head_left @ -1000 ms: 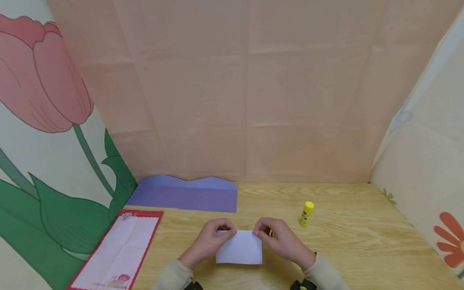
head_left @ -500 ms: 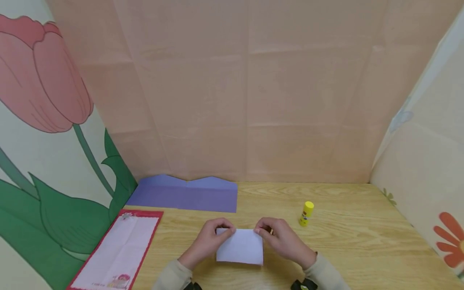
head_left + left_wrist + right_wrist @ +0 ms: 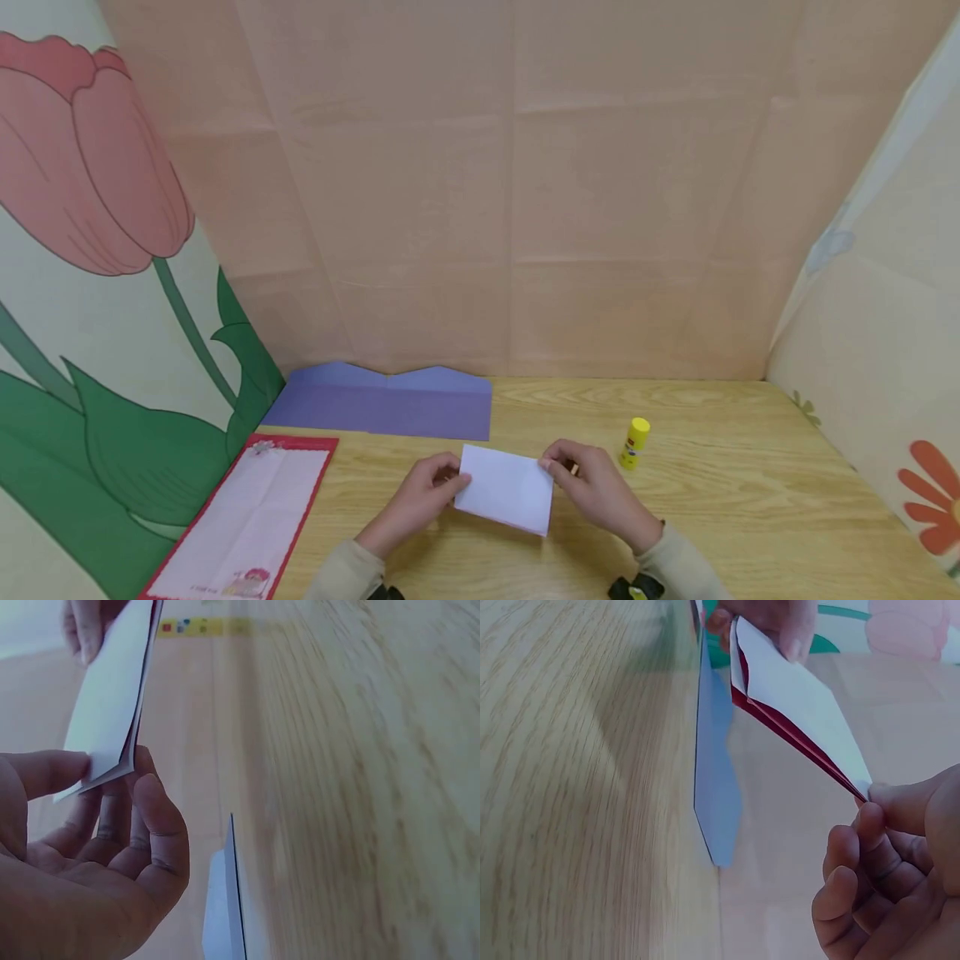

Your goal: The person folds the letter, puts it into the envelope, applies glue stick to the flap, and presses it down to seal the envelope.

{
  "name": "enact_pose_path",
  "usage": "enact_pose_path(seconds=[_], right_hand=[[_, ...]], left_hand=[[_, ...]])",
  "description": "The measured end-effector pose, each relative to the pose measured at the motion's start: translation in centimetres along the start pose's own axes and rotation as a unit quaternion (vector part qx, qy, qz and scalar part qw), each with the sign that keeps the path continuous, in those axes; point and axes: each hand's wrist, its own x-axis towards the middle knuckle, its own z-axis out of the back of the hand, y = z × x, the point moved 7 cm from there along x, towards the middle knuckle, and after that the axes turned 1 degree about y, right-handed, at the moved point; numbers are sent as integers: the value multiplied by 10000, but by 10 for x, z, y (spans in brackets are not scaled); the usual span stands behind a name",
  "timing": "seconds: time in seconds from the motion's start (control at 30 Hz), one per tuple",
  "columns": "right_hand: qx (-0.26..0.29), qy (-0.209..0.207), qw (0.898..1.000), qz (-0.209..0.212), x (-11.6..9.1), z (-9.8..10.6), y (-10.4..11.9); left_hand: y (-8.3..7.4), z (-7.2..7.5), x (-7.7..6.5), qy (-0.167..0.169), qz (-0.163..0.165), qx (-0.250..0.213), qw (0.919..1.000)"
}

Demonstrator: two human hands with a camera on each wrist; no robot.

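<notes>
left hand (image 3: 423, 493): pinches left edge of folded paper (image 3: 506, 497) | right hand (image 3: 592, 489): pinches its right corner | paper: lifted above table (image 3: 735, 492), glue stick (image 3: 633, 442) right of it

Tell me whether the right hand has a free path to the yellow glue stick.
Probably yes: the glue stick stands just beyond the right hand with bare table between, but that hand now pinches the folded paper.

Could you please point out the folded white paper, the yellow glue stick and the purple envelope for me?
folded white paper (image 3: 504, 496): head view, middle of its white upper face.
yellow glue stick (image 3: 634, 442): head view, on the yellow body below the cap.
purple envelope (image 3: 382, 406): head view, middle of its front face.
</notes>
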Motion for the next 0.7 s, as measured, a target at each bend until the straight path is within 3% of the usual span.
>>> enact_pose_path(seconds=[0.47, 0.7], right_hand=[[275, -91, 9977, -606, 2, 6, -10], [851, -329, 9903, -1046, 2, 6, -16]], left_hand=[[7, 7, -5, 170, 58, 152, 9997], [5, 7, -5, 134, 68, 6, 9999]])
